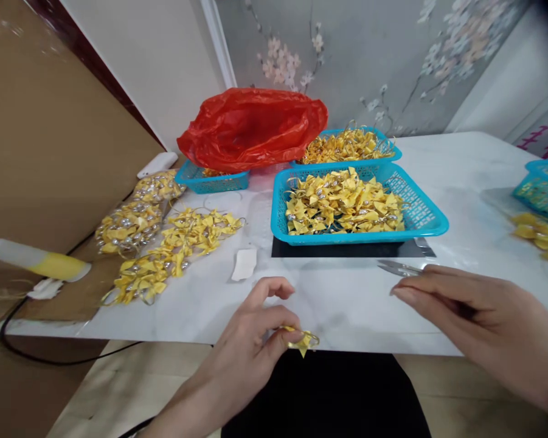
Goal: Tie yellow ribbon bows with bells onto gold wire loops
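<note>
Closest of all are two bare hands at the near edge of the big white marble-look desk (pixel 346 304). That desk is smooth and shiny, and it carries everything else, so all the bits stay within easy reach.

Next in size is the crinkly red plastic bag (pixel 253 128) at the back, slumped over a small blue plastic basket (pixel 212 179). Just in front, in the middle, sits the wide blue plastic mesh basket (pixel 419 213), full of little yellow folded bows with silver beads (pixel 344 210). Its low walls keep the loose bows from sliding away. It rests on a flat black mat (pixel 337 249). Behind it is another blue basket of yellow bows (pixel 346 146), and one more blue basket (pixel 541 188) peeks in at the right edge with a few loose yellow pieces (pixel 538 234) beside it.

On the left of the desk lie long bunches of yellow bows strung on wire rings (pixel 173 252), set apart from the loose ones. A white and yellow tube-shaped tool (pixel 36 261) lies past them, off the desk edge.

The right hand (pixel 483 322) hovers flat over the desk, its fingers straight and holding nothing, with the tips just beside the small silver metal snips (pixel 399 267).

The left hand (pixel 250 347) has its thumb and first finger pinched tight on one small yellow bow on a thin gold ring (pixel 303 342), held just past the near desk edge, close to the body. A small white paper scrap (pixel 245 264) lies near it.
</note>
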